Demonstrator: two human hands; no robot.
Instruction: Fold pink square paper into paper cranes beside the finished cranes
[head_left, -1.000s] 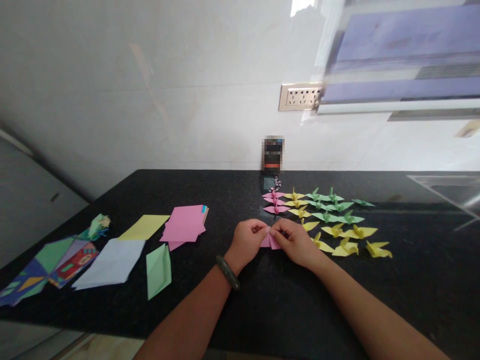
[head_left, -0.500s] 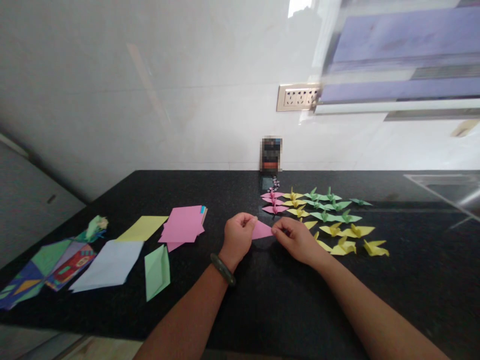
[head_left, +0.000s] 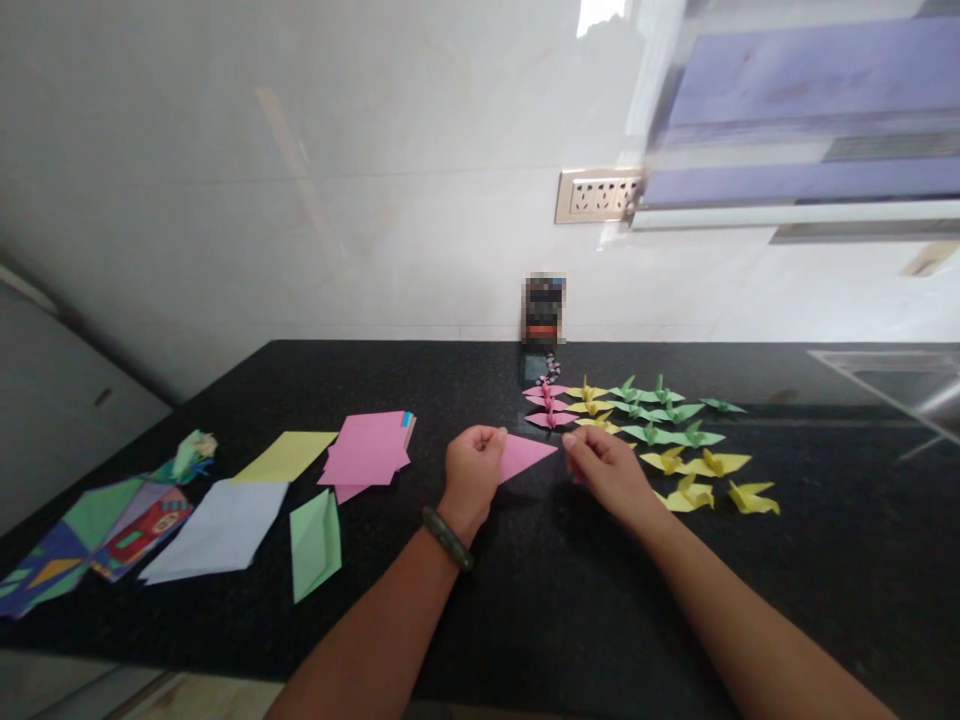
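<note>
My left hand, a bangle on its wrist, pinches a folded piece of pink paper between thumb and fingers above the counter. The paper's pointed end faces right. Just past that tip is my right hand, its fingers curled closed and apart from the paper. A faint pinkish patch shows under its fingertips, and I cannot tell if anything is between them. Behind and beside it stand rows of folded paper cranes: pink cranes, yellow cranes and green cranes.
On the left lie pink sheets, a yellow sheet, white sheets, a folded green paper and colourful paper pieces. A blurred-out object leans on the wall below a socket panel. Everything rests on a black counter.
My right hand has let go of the pink paper's tip and moved slightly right. More of the paper shows now. My left hand keeps its hold, almost unmoved.
</note>
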